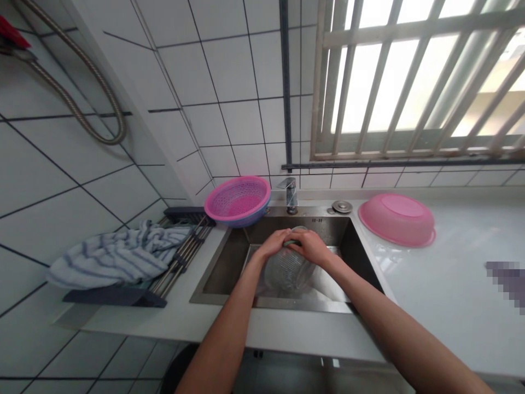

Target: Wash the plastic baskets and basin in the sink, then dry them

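A clear ribbed glass bowl [287, 273] is held tilted over the steel sink [233, 300]. My left hand [274, 243] is closed on the bowl's upper rim. Close beside it, my right hand [312, 247] is bent over the same rim, its fingers pressing a green scouring pad [291, 242] against the glass. Only a thin strip of the pad shows between the two hands. The fingertips inside the bowl are partly hidden.
Behind the sink stands a faucet [291, 194], with a drain strainer [342, 206] to its right. A pink colander [238, 198] in a blue basin overhangs the back left corner. An upturned pink basin [397, 218] lies right. Left is a striped cloth [123, 260] on a rack [180, 262].
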A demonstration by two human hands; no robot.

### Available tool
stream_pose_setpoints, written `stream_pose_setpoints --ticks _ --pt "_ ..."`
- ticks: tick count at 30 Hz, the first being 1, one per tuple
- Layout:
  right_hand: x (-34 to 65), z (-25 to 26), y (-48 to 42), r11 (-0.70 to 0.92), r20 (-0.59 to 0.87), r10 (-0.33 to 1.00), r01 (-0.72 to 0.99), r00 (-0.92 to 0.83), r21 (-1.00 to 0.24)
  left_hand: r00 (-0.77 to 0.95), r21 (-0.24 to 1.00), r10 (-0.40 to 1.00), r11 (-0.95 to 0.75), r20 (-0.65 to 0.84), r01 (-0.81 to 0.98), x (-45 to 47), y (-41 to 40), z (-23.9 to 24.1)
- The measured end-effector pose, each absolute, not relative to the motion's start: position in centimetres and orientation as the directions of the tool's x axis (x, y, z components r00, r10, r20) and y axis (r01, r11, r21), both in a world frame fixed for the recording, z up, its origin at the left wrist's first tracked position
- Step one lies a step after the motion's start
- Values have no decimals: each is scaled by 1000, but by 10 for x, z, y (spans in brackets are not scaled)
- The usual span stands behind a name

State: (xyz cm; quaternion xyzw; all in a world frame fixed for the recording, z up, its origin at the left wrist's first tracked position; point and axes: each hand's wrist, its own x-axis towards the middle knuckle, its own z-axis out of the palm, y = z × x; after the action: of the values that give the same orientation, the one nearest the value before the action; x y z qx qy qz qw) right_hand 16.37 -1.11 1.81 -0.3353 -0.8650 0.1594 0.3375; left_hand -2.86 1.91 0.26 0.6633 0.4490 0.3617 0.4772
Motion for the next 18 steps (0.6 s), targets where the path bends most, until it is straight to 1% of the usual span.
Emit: stream_pose_setpoints --ticks 5,6,8,10,12,14,18 --pt "182 20 1 594 507 795 595 -333 -541 332 982 942 -15 -49 188 -27 16 3" --pt "181 20 0 592 506 797 595 -330 -544 320 982 945 -3 -60 190 -27 16 4" --pt "175 20 -4 642 497 764 554 -410 -530 294 981 955 -14 -44 194 -28 16 5" --pt "166 22 -10 715 485 699 482 -526 -507 264 978 964 -75 22 195 -29 18 6" --pt "163 23 -13 750 475 656 437 -586 -497 248 972 966 -126 74 199 -30 19 6" --pt "167 24 -10 730 485 682 464 -547 -502 258 974 965 -101 46 205 -30 19 5" --pt "178 22 -2 624 512 776 568 -369 -537 280 984 958 5 -56 180 -30 18 2"
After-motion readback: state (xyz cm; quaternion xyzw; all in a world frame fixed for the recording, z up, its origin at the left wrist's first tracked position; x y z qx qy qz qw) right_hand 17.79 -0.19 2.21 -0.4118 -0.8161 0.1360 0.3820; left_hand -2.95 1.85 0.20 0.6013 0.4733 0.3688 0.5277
